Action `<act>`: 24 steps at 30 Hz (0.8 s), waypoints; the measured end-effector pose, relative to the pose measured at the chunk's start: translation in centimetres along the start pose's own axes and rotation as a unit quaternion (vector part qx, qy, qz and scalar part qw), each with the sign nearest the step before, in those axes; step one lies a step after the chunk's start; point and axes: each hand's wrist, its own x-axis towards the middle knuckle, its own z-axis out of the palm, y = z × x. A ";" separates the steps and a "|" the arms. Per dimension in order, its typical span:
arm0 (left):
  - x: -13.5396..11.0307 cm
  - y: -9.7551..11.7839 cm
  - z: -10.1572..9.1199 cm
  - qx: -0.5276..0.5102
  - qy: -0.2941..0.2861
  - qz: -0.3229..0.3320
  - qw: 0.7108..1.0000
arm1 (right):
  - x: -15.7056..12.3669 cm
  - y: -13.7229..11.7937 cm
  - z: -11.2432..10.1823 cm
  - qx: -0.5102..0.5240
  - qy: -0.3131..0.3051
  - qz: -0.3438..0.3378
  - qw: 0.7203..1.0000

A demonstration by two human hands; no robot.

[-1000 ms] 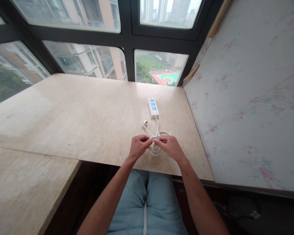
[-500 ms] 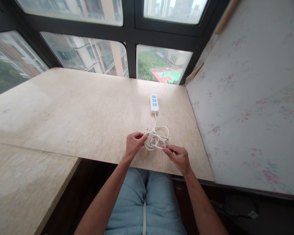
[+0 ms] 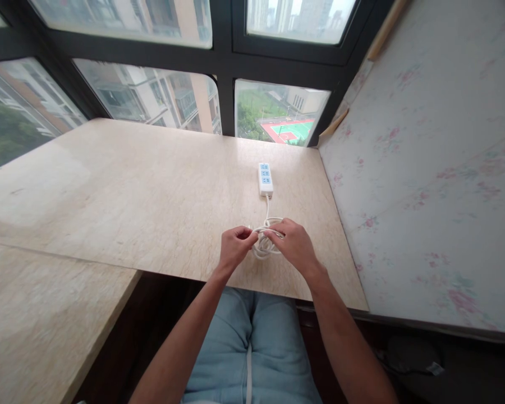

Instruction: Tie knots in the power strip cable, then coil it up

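1. On my head-camera feed, the left hand (image 3: 236, 248) has its thumb and forefinger pinched together on the white power cord (image 3: 262, 254), at the left side of its loops.
2. I see the right hand (image 3: 297, 245) reaching in just beside it, palm down, thumb and fingers nearly closed on another part of the same cord; how tightly they grip, I cannot tell.
3. The cord is gathered in loose, overlapping loops between and below both hands, near the front edge of the marble-patterned countertop (image 3: 151, 196).
4. Beyond the hands I have the white three-outlet power strip (image 3: 265, 180), lying flat on the countertop, blue outlet faces up, its cord leaving the near end.
5. To my right stands a wall with floral wallpaper (image 3: 404, 202); ahead, dark window frames (image 3: 226, 106) meet the countertop's far edge.
6. Below, I see light blue trousers (image 3: 273, 348).
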 end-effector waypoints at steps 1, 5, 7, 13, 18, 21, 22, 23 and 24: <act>0.0 0.0 0.0 0.000 0.004 -0.003 1.000 | 0.0 0.0 0.1 0.001 0.005 -0.008 1.000; -0.2 0.0 -0.2 -0.023 0.020 -0.038 0.999 | -1.5 0.5 0.2 0.062 0.069 -0.039 0.995; -0.3 0.2 -0.1 -0.034 0.023 -0.051 0.998 | -2.6 1.1 0.2 0.095 0.097 -0.041 0.990; -0.5 0.3 0.2 -0.021 0.012 -0.023 0.999 | -5.0 2.7 0.1 0.160 0.096 -0.023 0.982; -0.5 0.0 -0.1 0.040 -0.006 0.052 0.998 | -4.6 2.0 -1.3 0.108 -0.013 -0.098 0.989; -0.3 0.4 -0.6 0.127 -0.033 0.128 0.983 | -3.6 1.1 -2.3 0.042 -0.088 -0.163 0.982; -0.3 0.5 -0.8 0.153 -0.038 0.146 0.977 | -3.4 1.0 -2.5 0.034 -0.101 -0.174 0.979; -0.2 0.7 -1.0 0.168 -0.043 0.154 0.973 | -3.2 1.0 -2.6 0.036 -0.104 -0.180 0.978; -0.1 0.8 -1.2 0.170 -0.046 0.152 0.972 | -3.1 1.2 -2.6 0.046 -0.097 -0.180 0.978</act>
